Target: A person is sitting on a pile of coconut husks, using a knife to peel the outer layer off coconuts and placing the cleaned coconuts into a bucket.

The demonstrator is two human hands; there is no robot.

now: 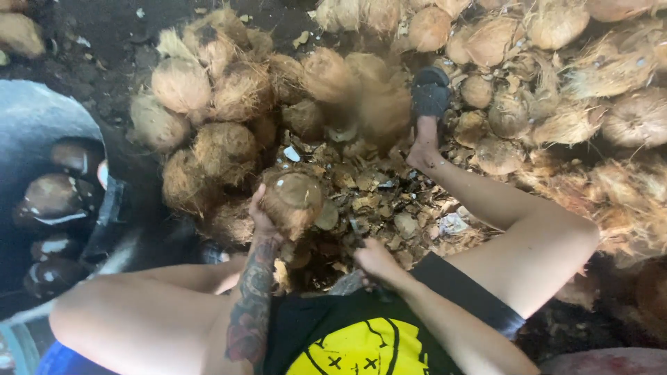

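I sit low among coconuts, knees apart. My left hand (260,217) grips a brown, fibrous coconut (294,198) with a pale cut top, held over the ground between my legs. My right hand (374,262) is closed around a dark handle near my lap; the tool's blade is mostly hidden, so I cannot tell its kind. A blurred husk piece (379,104) flies away in front of me.
Husked coconuts (208,90) are piled ahead and to the right. Shell chips and husk scraps (375,194) litter the ground. A grey tub (42,125) at left holds dark, peeled coconuts (52,198). My right foot wears a black sandal (431,90).
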